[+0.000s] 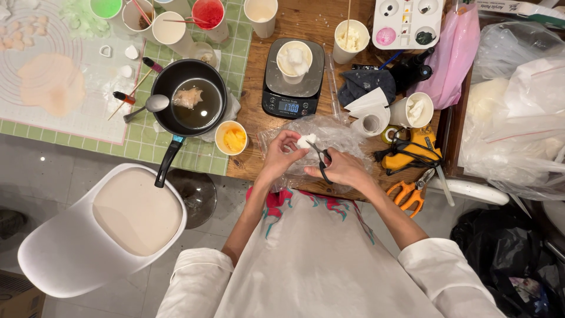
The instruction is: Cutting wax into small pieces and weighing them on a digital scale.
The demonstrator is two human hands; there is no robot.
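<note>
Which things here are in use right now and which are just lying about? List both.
In use:
- left hand holding a white lump
- right hand with black scissors at the lump
- clear plastic sheet under both hands

Lying about:
- orange scissors
- digital scale bearing a cup
- black pan
- paint palette
- white chair

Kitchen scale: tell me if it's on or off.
On. The kitchen scale shows lit digits on its display, with a white cup on its platform.

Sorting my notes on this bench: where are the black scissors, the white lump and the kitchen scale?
black scissors point(322, 162), head view, at the pivot.
white lump point(305, 141), head view, its middle.
kitchen scale point(289, 106), head view, display panel.
</note>
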